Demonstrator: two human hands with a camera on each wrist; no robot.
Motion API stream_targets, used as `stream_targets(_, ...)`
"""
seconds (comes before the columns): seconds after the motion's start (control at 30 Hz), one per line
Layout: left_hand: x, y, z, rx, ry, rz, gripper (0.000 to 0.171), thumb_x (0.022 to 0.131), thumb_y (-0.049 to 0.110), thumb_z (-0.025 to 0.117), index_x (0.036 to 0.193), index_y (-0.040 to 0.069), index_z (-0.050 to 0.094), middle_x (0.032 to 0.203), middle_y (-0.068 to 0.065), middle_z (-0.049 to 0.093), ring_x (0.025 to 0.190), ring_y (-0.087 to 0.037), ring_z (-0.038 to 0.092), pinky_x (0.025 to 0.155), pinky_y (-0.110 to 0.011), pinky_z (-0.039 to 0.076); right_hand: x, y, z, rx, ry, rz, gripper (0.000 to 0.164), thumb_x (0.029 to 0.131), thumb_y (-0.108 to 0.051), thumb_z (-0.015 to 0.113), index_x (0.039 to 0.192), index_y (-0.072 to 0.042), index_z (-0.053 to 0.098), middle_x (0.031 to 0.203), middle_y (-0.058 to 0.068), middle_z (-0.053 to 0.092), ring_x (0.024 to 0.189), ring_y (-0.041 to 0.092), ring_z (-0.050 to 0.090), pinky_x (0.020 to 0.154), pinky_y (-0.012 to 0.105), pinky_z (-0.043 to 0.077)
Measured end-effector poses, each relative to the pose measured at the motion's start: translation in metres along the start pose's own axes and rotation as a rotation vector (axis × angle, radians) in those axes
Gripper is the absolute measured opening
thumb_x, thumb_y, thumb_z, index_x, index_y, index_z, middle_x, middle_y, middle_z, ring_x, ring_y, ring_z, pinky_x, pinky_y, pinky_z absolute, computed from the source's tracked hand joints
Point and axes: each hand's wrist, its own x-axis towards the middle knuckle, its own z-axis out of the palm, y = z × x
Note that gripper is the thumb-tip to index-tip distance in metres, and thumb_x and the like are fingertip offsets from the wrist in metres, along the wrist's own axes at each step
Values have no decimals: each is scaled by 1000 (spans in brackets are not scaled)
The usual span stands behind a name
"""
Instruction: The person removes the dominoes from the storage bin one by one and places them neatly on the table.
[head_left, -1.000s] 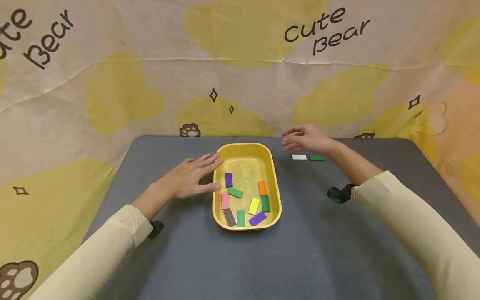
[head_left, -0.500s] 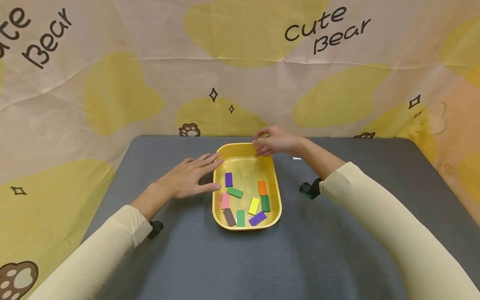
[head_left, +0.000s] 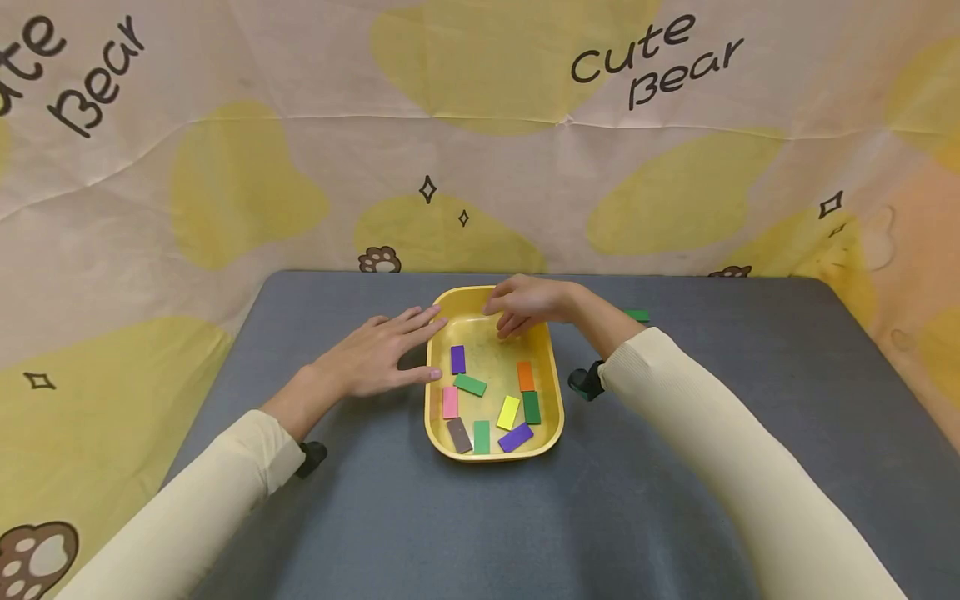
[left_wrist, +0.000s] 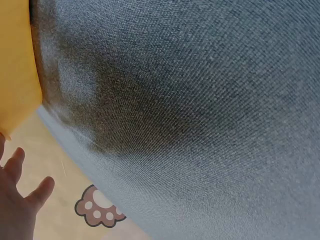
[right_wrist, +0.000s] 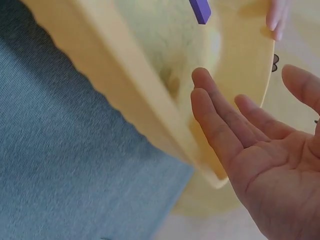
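Observation:
A yellow tray point(head_left: 556, 375) stands on the table, holding several small flat blocks, among them a purple block point(head_left: 457, 359), an orange block point(head_left: 525, 377), a yellow block point(head_left: 508, 412) and a pink block point(head_left: 450, 402). My left hand point(head_left: 382, 354) lies at the tray's left rim with its fingers spread and holds nothing. Over the tray's far right part is my right hand point(head_left: 528, 302). In the right wrist view, this right hand point(right_wrist: 270, 155) has loosely bent fingers, the thumb apart, and nothing is seen between them.
A green block point(head_left: 637, 316) lies on the grey table point(head_left: 480, 533) to the right of the tray, partly behind the right forearm. A patterned cloth point(head_left: 480, 150) hangs behind the table's far edge.
My right hand has moved left from beside the tray to over it, then lower. Its forearm now hides the white block seen earlier. My left hand and the blocks in the tray stay put.

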Motion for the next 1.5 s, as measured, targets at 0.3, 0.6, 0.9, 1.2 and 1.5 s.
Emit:
stream_targets(0.3,0,0,1,-5,3,-3,86,92,76,38,160,25,22,166,4,14,151,-28,18,112,-58,27,13,-3,11,40,-33,55,54,103,-27,54,148,-1,39,137,27,54,121,36,60,103,46,46)
stream_targets(0.6,-1,-1,2,-11,16,13,85,93,74,39,160,25,22,166,4,14,151,-26,17,112,-57,28,19,-5,21,-15,-80,78,53,102,-28,55,147,-4,40,128,25,60,116,34,64,100,44,48)
stream_targets(0.9,0,-3,3,-9,31,27,85,93,74,40,160,24,23,166,3,15,151,-27,19,111,-58,29,26,-8,33,-23,-65,32,61,102,-12,54,153,5,25,123,25,65,113,32,66,97,40,50)
stream_targets(1.2,0,-3,4,-17,29,25,84,93,73,41,160,23,24,166,3,16,151,-27,18,112,-59,27,34,-9,45,49,-54,26,68,99,-8,59,153,7,21,120,24,67,112,32,66,98,40,50)
stream_targets(1.5,0,-4,5,-12,38,33,83,94,72,40,160,23,23,166,3,16,151,-28,19,112,-59,27,41,-12,52,50,-26,47,62,95,-5,64,148,8,34,109,24,71,106,32,69,94,39,52)
